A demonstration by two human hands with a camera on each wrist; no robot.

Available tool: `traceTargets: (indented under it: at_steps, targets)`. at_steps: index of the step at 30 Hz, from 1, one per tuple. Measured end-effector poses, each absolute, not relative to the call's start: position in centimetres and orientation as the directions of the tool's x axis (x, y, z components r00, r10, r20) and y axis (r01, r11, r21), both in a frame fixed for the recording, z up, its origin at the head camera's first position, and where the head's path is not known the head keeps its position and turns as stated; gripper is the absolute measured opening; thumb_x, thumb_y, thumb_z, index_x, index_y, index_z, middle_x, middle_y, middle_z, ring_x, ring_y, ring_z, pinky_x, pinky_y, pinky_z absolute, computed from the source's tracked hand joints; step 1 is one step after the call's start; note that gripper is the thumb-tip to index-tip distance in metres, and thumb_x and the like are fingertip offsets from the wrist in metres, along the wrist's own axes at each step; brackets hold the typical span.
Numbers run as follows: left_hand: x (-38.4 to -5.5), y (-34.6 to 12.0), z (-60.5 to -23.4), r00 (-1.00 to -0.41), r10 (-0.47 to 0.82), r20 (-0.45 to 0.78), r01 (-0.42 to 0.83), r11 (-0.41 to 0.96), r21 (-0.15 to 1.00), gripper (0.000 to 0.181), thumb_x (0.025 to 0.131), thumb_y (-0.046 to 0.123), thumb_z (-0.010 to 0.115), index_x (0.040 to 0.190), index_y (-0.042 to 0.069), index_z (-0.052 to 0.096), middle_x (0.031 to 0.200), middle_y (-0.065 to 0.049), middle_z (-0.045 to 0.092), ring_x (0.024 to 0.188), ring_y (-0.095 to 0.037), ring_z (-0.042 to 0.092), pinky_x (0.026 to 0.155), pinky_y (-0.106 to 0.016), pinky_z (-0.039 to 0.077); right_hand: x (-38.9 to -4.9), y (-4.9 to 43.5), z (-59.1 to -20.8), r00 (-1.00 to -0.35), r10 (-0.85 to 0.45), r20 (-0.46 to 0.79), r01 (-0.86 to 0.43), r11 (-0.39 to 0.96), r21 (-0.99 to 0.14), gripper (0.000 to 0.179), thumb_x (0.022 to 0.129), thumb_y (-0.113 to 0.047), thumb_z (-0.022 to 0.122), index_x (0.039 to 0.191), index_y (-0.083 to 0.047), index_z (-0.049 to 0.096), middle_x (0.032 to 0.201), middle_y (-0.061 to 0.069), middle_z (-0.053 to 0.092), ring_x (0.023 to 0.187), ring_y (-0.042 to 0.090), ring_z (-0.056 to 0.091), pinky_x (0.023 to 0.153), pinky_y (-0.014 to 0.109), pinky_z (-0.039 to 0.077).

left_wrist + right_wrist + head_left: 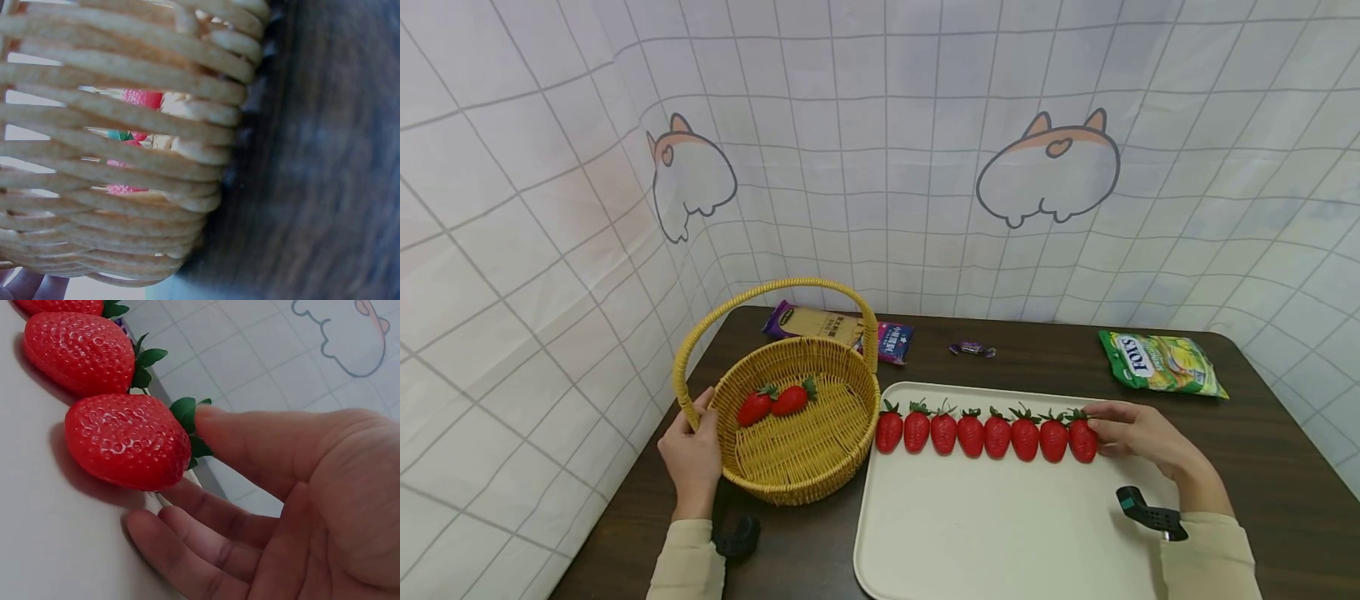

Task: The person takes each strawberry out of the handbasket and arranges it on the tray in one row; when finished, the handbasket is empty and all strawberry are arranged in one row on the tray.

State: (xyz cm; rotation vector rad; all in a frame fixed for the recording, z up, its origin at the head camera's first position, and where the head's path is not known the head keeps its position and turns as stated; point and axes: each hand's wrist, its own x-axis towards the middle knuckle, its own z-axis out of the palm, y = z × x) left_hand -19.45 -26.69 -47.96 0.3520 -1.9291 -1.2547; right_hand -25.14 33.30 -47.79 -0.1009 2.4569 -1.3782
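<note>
At the left, a yellow wicker basket (805, 487) with a tall arched handle holds two red strawberries (789, 400) with green leaves. My left hand (694, 454) grips the basket's rim beside the handle's base; close up, the left wrist view shows the woven wall (119, 156). Along the far edge of a white tray (985, 525) lies a row of several strawberries (970, 435). My right hand (1142, 437) is at the rightmost strawberry (128, 440). Its thumb meets the leaves, while the other fingers spread loosely beside the fruit, low over the tray.
Behind the basket lie a purple and tan snack packet (820, 323) and a blue and pink packet (895, 342). A small purple wrapped candy (973, 349) and a green FOX'S bag (1161, 362) lie on the dark table (1037, 350). A white gridded curtain (865, 167) hangs behind.
</note>
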Motion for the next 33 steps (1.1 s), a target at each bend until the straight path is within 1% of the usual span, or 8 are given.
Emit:
traceTargets:
  at_steps: [4,8,13,18,21,25,28,33]
  targets:
    - [-19.3,-26.7,-47.8,-0.651,-0.599,0.466,0.185,0.470,0.863,0.018,0.093,0.004,0.056,0.090,-0.003,0.073,0.115,-0.008,0.071,0.037,-0.001,0.020,0.037,-0.021,0.022,-25.1,33.6,-47.7,-0.954,-0.182,-0.238,0.110,0.525,-0.844,0.056,0.096,-0.035,0.060,0.138,0.001,0.050,0.122,0.018,0.061,0.096,0.025,0.065,0.080,0.034,0.054]
    - [-19.3,-26.7,-47.8,-0.652,-0.599,0.464,0.182,0.471,0.863,0.019,0.093,0.004,0.056,0.091,-0.002,0.074,0.115,-0.008,0.071,0.036,-0.002,0.020,0.037,-0.021,0.021,-25.1,33.7,-47.5,-0.968,-0.157,-0.194,0.092,0.500,-0.861,0.057,0.097,-0.037,0.059,0.137,0.002,0.049,0.124,0.020,0.059,0.094,0.023,0.066,0.079,0.033,0.055]
    - [-19.3,-26.7,-47.9,-0.650,-0.604,0.460,0.172,0.473,0.864,0.019,0.093,0.005,0.056,0.091,-0.001,0.074,0.115,-0.007,0.071,0.037,-0.004,0.020,0.037,-0.021,0.021,-25.3,33.5,-47.1,-0.986,-0.122,-0.112,0.038,0.490,-0.871,0.056,0.099,-0.038,0.055,0.136,0.003,0.049,0.127,0.022,0.056,0.097,0.023,0.061,0.076,0.031,0.055]
    - [-19.5,-26.8,-48.1,-0.645,-0.605,0.467,0.175,0.478,0.861,0.020,0.093,0.004,0.057,0.100,0.002,0.076,0.111,-0.007,0.072,0.037,-0.005,0.021,0.036,-0.022,0.021,-25.5,32.8,-46.7,-0.998,-0.045,-0.054,0.023,0.514,-0.857,0.059,0.097,-0.044,0.055,0.135,0.000,0.050,0.118,0.013,0.059,0.097,0.028,0.054,0.072,0.028,0.055]
    - [-19.6,-26.8,-48.1,-0.645,-0.604,0.468,0.176,0.478,0.860,0.021,0.093,0.005,0.057,0.102,0.001,0.075,0.110,-0.010,0.072,0.037,-0.006,0.020,0.036,-0.023,0.021,-25.5,32.0,-46.2,-0.999,-0.023,-0.023,0.008,0.520,-0.854,0.059,0.098,-0.045,0.053,0.136,-0.001,0.050,0.117,0.014,0.057,0.097,0.030,0.051,0.071,0.027,0.054]
    - [-19.6,-26.7,-48.1,-0.646,-0.605,0.466,0.179,0.474,0.862,0.021,0.093,0.005,0.057,0.102,0.002,0.076,0.110,-0.010,0.072,0.037,-0.005,0.020,0.036,-0.023,0.021,-25.1,30.8,-45.2,-1.000,-0.010,0.022,-0.024,0.514,-0.858,0.056,0.100,-0.042,0.051,0.137,-0.001,0.050,0.117,0.019,0.055,0.095,0.032,0.050,0.070,0.026,0.054]
    - [-19.6,-26.7,-48.1,-0.646,-0.604,0.467,0.181,0.473,0.862,0.021,0.093,0.004,0.057,0.102,0.002,0.076,0.112,-0.009,0.072,0.036,-0.005,0.021,0.036,-0.022,0.022,-25.0,30.0,-44.6,-0.999,-0.005,0.048,-0.044,0.501,-0.864,0.053,0.100,-0.042,0.051,0.137,-0.003,0.051,0.111,0.017,0.055,0.091,0.030,0.051,0.069,0.026,0.053]
    - [-19.5,-26.8,-48.1,-0.644,-0.606,0.468,0.171,0.483,0.859,0.023,0.093,0.005,0.056,0.107,0.003,0.075,0.114,-0.008,0.072,0.036,-0.006,0.020,0.036,-0.023,0.022,-24.8,27.6,-43.7,-0.996,-0.036,0.079,-0.086,0.459,-0.884,0.048,0.099,-0.039,0.054,0.133,-0.005,0.054,0.106,0.015,0.057,0.087,0.025,0.054,0.069,0.027,0.053]
